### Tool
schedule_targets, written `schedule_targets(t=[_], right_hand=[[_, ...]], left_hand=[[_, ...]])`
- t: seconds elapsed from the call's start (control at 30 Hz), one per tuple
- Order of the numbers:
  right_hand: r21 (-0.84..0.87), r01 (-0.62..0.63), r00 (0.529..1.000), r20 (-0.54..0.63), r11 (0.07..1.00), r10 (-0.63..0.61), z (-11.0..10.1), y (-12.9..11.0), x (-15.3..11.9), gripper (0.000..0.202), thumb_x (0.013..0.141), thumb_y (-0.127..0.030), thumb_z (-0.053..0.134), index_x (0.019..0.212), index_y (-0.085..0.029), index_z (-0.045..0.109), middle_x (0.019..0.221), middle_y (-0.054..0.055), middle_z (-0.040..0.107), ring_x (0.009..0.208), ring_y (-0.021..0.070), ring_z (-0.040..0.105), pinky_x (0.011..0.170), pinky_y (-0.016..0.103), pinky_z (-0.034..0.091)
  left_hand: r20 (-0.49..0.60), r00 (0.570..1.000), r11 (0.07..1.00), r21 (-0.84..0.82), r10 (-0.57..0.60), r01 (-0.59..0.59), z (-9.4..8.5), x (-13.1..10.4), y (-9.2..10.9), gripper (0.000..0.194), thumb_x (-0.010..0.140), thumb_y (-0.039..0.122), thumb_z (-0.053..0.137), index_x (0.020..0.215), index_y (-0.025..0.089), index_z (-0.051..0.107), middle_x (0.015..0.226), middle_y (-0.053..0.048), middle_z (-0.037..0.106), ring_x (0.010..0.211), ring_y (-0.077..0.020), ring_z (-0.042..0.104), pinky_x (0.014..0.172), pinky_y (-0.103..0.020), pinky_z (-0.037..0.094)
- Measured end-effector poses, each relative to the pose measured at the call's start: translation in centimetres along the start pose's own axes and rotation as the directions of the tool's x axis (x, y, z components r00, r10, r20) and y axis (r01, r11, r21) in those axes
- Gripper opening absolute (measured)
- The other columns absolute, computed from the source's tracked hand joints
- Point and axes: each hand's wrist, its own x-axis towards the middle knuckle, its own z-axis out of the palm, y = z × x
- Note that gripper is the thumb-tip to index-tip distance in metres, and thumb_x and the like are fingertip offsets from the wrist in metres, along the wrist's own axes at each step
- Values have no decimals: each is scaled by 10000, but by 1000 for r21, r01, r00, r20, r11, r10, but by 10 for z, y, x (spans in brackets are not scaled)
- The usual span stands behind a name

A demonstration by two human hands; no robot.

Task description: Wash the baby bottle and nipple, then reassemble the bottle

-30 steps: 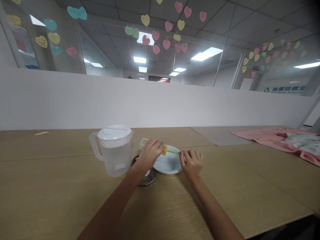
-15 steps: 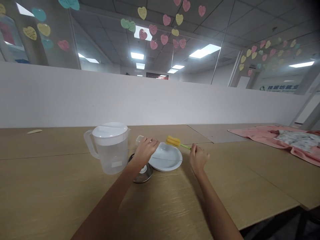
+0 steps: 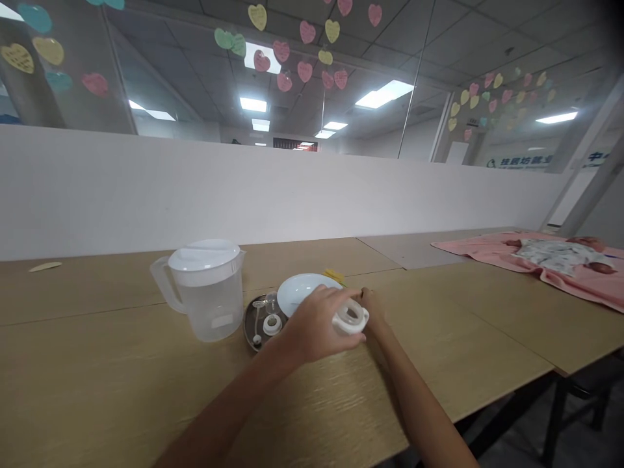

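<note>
- Head view: bottle (image 3: 350, 317), raised over the table (image 3: 312, 403) inside its near edge, mouth tilted toward the camera.
- Handling: probably light, stiff, slippery if wet; hold round the body.
- Left hand (image 3: 319, 324): curled about bottle, wrist low.
- Right hand (image 3: 373, 309): behind bottle, partly hidden; grasp on brush (image 3: 334, 276) cannot be told.

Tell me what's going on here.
A person's left hand holds a white-rimmed container, open mouth showing. The right hand is close beside it, its grip hidden. A yellow brush head shows by the white bowl. Left of the bowl are a lidded pitcher and a metal tray bearing a white ring.
</note>
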Motion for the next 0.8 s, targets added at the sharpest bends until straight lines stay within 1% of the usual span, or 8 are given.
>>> schedule_targets(t=[0.17,0.27,0.37,0.5,0.6,0.7,0.77,0.8], right_hand=[[90,101,984,140,991,-113,3,2,1,205,790,-243,523,774,-135,695,760,113,696,695,175,636,596,235,372],[156,179,958,196,971,-208,6,2,0,115,699,-208,587,692,-160,691,698,67,701,645,160,627,561,223,357],[188,202,955,181,961,-236,8,2,0,106,687,-225,591,671,-166,678,709,73,706,652,171,628,546,224,349],[182,131,988,59,975,-144,5,1,-1,241,786,-290,483,820,-142,670,814,133,701,699,194,627,554,243,339],[244,137,984,-147,960,-103,-2,-4,-3,342,855,-345,375,932,-143,640,826,116,687,710,188,607,579,253,343],[282,341,903,-364,896,-229,-6,-12,-7,361,867,-399,372,774,-168,634,721,70,653,695,176,572,631,258,361],[233,497,834,-396,836,-385,-5,-19,-11,421,878,-414,362,604,-183,583,656,62,625,705,176,558,681,264,369],[209,560,802,-382,802,-460,-4,-22,-12,450,882,-413,360,540,-189,548,629,60,613,712,176,555,708,268,372]], left_hand=[[255,967,998,55,9,-24,16,-4,-7,576,675,262,664,1231,185,529,1129,-73,630,1076,-251,537,919,-347,426],[329,941,994,99,-75,44,19,-6,-12,615,712,292,631,1295,181,470,1173,-82,608,1107,-250,530,904,-328,434],[385,908,980,169,-165,107,22,-8,-16,640,727,322,611,1327,178,439,1133,-86,622,1058,-256,560,844,-319,457],[437,875,968,216,-210,125,20,-8,-19,688,701,323,628,1342,183,420,1098,-89,629,1010,-260,585,779,-316,474],[479,844,962,234,-241,141,12,-7,-20,689,711,366,628,1344,195,419,1146,-99,618,1053,-269,576,797,-322,473],[439,860,959,225,-258,173,-2,-6,-30,794,694,583,613,1360,205,401,1280,-124,554,1157,-303,518,882,-369,444],[308,890,927,278,-335,253,-13,-6,-47,779,677,651,590,1288,180,485,1266,-154,562,1131,-324,533,881,-391,437],[220,894,895,319,-391,313,-18,-7,-60,696,697,630,584,1203,154,555,1207,-171,596,1077,-327,565,852,-391,445]])
